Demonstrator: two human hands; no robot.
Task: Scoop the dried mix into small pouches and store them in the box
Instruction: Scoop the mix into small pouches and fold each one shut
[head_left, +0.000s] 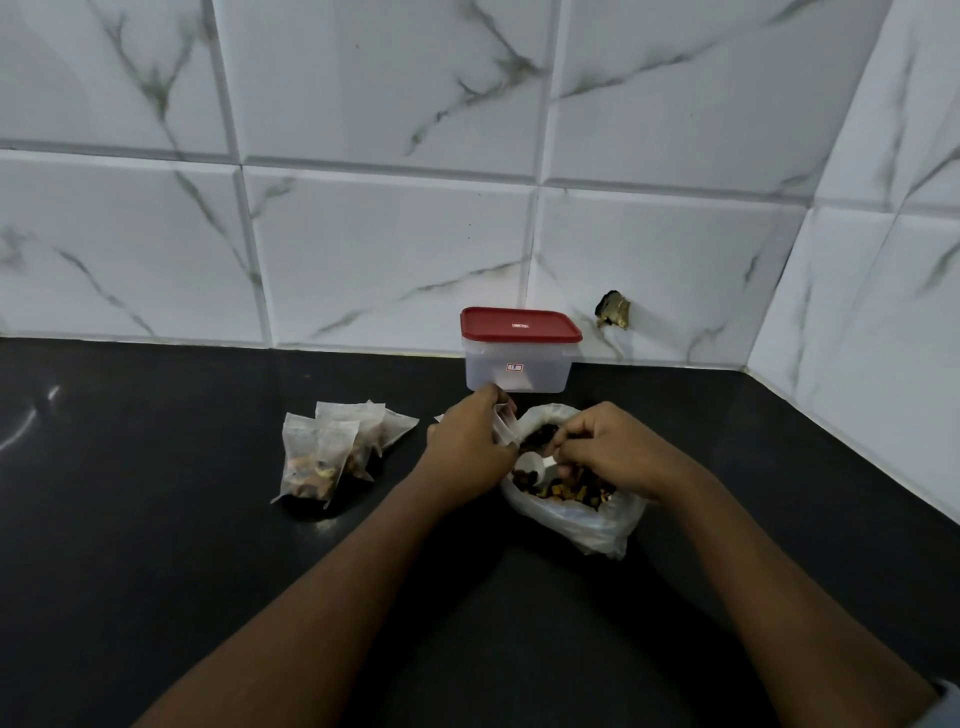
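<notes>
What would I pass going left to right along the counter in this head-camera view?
In order: filled pouches → left hand pinching an empty pouch → white scoop → right hand holding it. The box and the bag of mix overlap these, so they are left out.

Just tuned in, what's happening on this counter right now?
A person is filling pouches. The left hand pinches a small pouch above the plastic bag of dried mix, while the right hand dips a white scoop into it. Several filled pouches lie on the counter to the left. The box stands behind, its red lid on.
</notes>
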